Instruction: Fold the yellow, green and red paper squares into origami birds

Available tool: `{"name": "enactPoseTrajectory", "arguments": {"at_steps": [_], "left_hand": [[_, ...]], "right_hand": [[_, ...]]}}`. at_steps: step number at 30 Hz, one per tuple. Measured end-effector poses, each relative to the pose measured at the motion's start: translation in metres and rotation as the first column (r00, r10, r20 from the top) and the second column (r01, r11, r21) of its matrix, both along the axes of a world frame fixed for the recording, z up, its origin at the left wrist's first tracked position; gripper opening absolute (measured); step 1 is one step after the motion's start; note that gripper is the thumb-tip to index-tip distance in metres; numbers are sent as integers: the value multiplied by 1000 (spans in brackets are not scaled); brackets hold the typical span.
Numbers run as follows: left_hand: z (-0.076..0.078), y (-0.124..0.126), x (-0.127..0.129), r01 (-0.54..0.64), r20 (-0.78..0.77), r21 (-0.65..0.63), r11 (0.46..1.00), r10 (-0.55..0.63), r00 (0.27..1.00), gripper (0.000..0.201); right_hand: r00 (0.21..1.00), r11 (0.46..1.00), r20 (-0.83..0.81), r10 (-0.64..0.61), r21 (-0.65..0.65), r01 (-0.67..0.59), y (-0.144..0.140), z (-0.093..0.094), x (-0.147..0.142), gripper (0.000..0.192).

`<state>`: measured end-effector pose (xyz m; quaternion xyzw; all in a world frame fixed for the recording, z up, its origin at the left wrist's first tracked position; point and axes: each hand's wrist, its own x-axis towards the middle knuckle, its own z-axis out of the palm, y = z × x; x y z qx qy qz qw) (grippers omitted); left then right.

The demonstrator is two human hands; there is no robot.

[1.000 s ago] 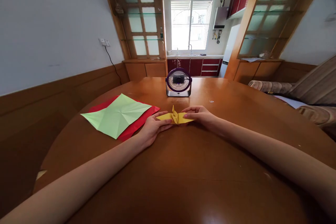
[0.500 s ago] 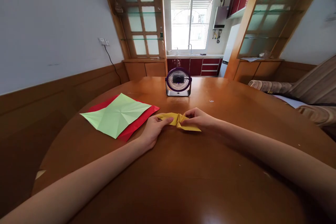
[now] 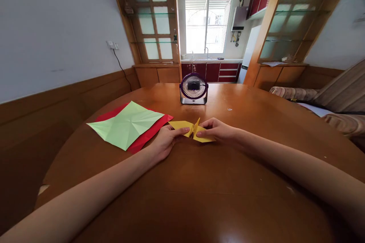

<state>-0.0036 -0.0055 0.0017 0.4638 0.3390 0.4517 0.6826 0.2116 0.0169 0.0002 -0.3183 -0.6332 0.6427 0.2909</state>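
The folded yellow paper [image 3: 191, 130] lies on the wooden table [image 3: 199, 182], pinched between the left hand [image 3: 165, 141] and right hand [image 3: 219, 131], one at each side.

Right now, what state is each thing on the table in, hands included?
Yellow paper: folded, middle flap raised, pinched by both hands.
Left hand: gripping its left side.
Right hand: gripping its right side.
Green sheet: creased, lying open.
Red sheet: flat beneath the green.
Fan: upright.

A bright window [image 3: 207, 26] stands at 12 o'clock above red kitchen cabinets [image 3: 212, 72]. Glass-paned wooden shelving [image 3: 151, 19] rises at 11 and 1 o'clock. A white wall [image 3: 54, 30] over wood panelling runs at 9 o'clock.
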Motion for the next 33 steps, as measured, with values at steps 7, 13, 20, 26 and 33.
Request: {"name": "enactPoseTrajectory", "arguments": {"at_steps": [7,13,20,26,33], "left_hand": [[1,2,-2,40,86,-46,998,-36,996,12],[6,1,0,-2,116,-135,991,18,993,16],[8,4,-2,45,219,-238,970,8,976,28],[9,5,-3,79,218,-233,969,-27,975,28],[6,12,-4,-127,65,-157,979,138,988,14]], "right_hand": [[994,983,-86,67,-167,-81,3,2,7,28],[993,988,-102,60,-139,-74,8,0,13,25],[991,982,-101,90,-159,-106,14,6,23,27],[992,988,-34,120,-90,-123,21,7,32,32],[972,984,158,174,-55,-167,25,16,45,25]]}}
